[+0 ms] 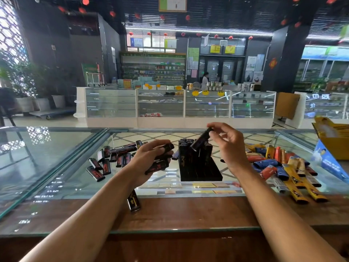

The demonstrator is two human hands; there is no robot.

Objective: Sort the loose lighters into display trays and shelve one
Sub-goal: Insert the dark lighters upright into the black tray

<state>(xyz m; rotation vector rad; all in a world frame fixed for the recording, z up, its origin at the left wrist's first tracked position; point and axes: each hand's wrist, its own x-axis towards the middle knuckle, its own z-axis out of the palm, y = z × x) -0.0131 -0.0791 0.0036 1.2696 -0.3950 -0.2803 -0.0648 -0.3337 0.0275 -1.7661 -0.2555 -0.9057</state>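
Note:
A black display tray (pixel 204 173) stands on the glass counter (pixel 56 167), with several black lighters upright in its back rows. My right hand (pixel 229 146) pinches one black lighter (pixel 201 139) tilted just above those rows. To the tray's left, my left hand (pixel 149 159) is closed around a bunch of black lighters (pixel 160 163). A heap of loose black lighters with red marks (pixel 111 157) lies further left. One more black lighter (pixel 133 201) lies near the counter's wooden strip, under my left wrist.
Colourful lighters and long yellow packs (pixel 283 165) are piled right of the tray. A yellow box (pixel 332 137) and a blue carton (pixel 328 163) sit at the far right. Glass showcases (pixel 175 104) and a person in white (pixel 204 81) are across the shop floor.

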